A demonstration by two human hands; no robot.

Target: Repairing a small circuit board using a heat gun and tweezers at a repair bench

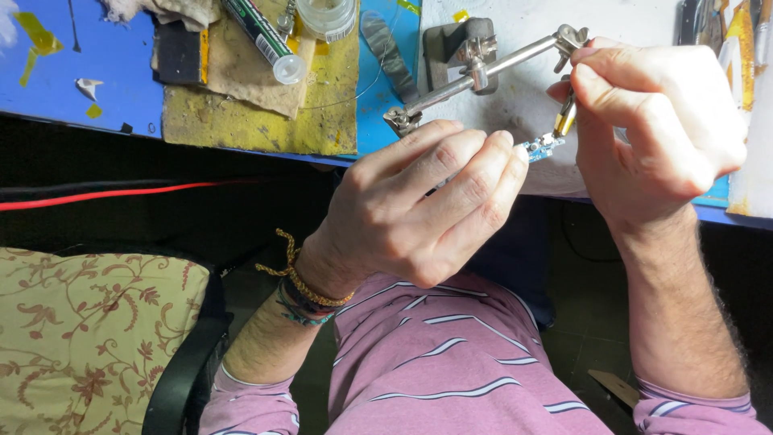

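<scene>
- Blue circuit board (541,148), small, sits at centre right of the frame, pinched at its left end by the left hand (419,205); the fingers (483,173) are curled closed on it
- right hand (656,133) at upper right; its fingers (600,80) are closed on the clip end of a metal helping-hand stand (475,72), with a brass-coloured clip (565,121) hanging just above the board's right end
- the stand's bar runs slantwise from a clamp at centre to the upper right, its dark base on a white cloth (515,113)
- blue table (97,89) fills the upper left; on it a stained yellow pad (241,121), a green tube (264,36) and a clear jar (326,16)
- red cable (97,196) crosses the left under the table edge; flowered cushion (80,338) at lower left
</scene>
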